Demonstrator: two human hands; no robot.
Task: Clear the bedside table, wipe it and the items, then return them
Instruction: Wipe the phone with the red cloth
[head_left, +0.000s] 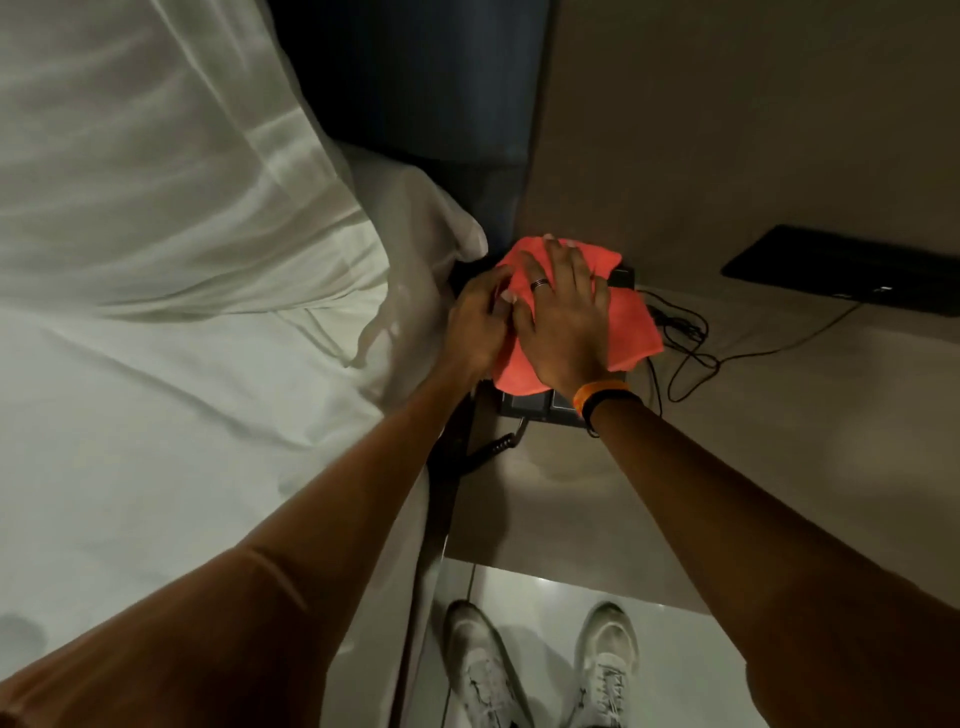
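right hand (563, 322) fingers spread flat on red cloth (631, 332) | cloth covers black phone (527, 402), frame center | left hand (475, 325) fingers curled at cloth edge, grip unclear | desk (753, 415)

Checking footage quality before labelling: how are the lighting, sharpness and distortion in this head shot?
Head view: dim and warm, with the coral cloth the brightest thing; the black phone under it loses detail in shadow; the hands, right hand and left hand, look slightly soft; wide-angle stretch enlarges the forearms at the lower edge.
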